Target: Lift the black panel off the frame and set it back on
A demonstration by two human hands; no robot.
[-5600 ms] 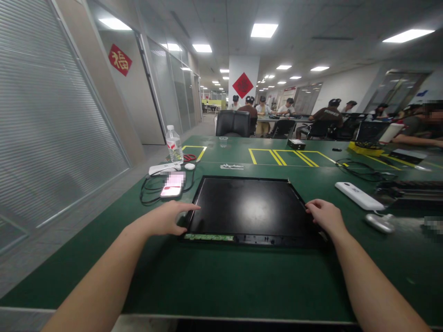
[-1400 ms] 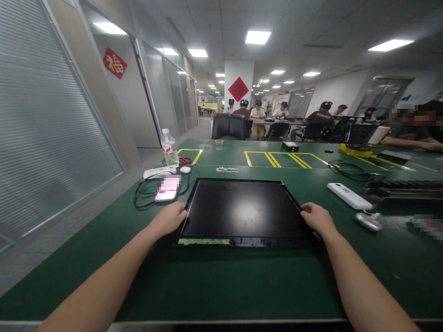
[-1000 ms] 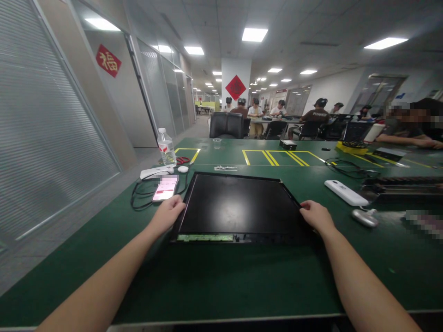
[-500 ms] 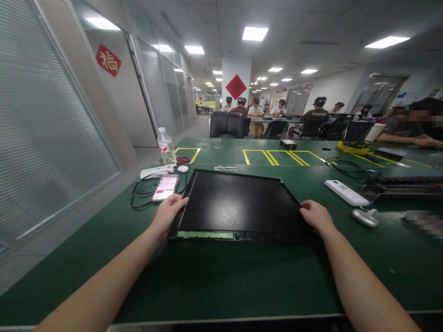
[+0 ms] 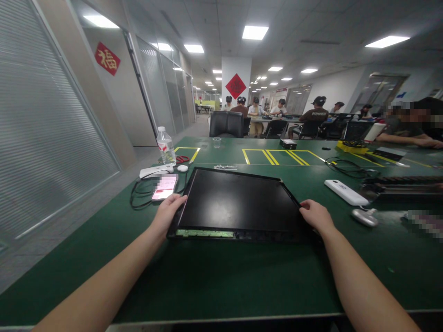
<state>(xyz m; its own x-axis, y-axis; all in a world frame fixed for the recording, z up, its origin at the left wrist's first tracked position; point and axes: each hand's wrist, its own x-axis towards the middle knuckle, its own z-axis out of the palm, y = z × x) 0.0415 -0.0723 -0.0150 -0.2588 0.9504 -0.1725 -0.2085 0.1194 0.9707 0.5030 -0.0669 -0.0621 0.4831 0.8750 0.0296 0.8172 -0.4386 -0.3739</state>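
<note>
A black flat screen panel (image 5: 238,200) in a dark frame lies in front of me over the green table (image 5: 221,286), with a green strip along its near left edge. My left hand (image 5: 169,213) grips its left edge, thumb on top and the other fingers hidden under the frame. On the opposite side my right hand (image 5: 316,216) holds the right edge, its fingers curled round the frame. A phone (image 5: 165,187) with a lit screen lies just beyond my left hand.
Back left are a water bottle (image 5: 166,146), red-handled scissors (image 5: 182,159), a white device (image 5: 155,172) and black cables. At right lie a white power bank (image 5: 346,192), a silver object (image 5: 364,217) and a long dark part (image 5: 404,188). A person sits at the far right.
</note>
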